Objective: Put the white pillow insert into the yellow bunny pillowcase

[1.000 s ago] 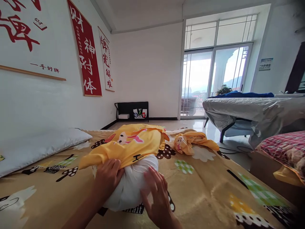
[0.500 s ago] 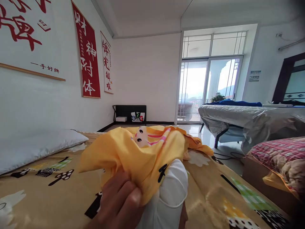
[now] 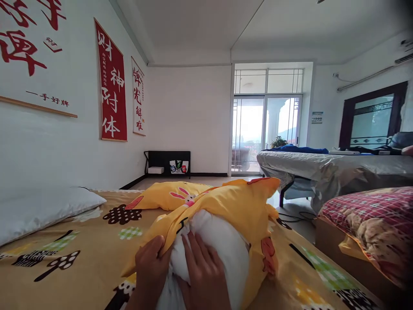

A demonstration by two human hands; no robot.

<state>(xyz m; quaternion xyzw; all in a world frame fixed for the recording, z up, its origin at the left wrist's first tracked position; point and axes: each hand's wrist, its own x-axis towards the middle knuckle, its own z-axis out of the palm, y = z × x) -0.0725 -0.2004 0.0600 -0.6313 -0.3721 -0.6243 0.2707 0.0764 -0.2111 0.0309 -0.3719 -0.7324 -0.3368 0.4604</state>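
Across the lower half of the view a tan patterned blanket [image 3: 74, 241] is spread over the bed, and on it, at the near edge, a white pillow [image 3: 216, 245] is seen partly covered by a yellow cartoon pillowcase [image 3: 245, 206]. The open mouth of the pillowcase is turned toward the person, with the pillow bulging out of it. The pillowcase's left hem is pinched in the closed left hand [image 3: 150, 269], while the right hand [image 3: 201, 273] is laid open, fingers spread, flat against the white pillow just beside it. A second white pillow [image 3: 41, 209] is lying well apart at the left, against the wall. Bare blanket is left on both sides of the hands; to the right the bed's edge is met by a red plaid quilt [image 3: 371, 215], and a covered table [image 3: 325, 170] is stood beyond. On the wall a red scroll [image 3: 111, 84] is hung, on which 财神附体 can be read, and 一手好牌 is written on the white banner [image 3: 35, 56] nearer the camera.
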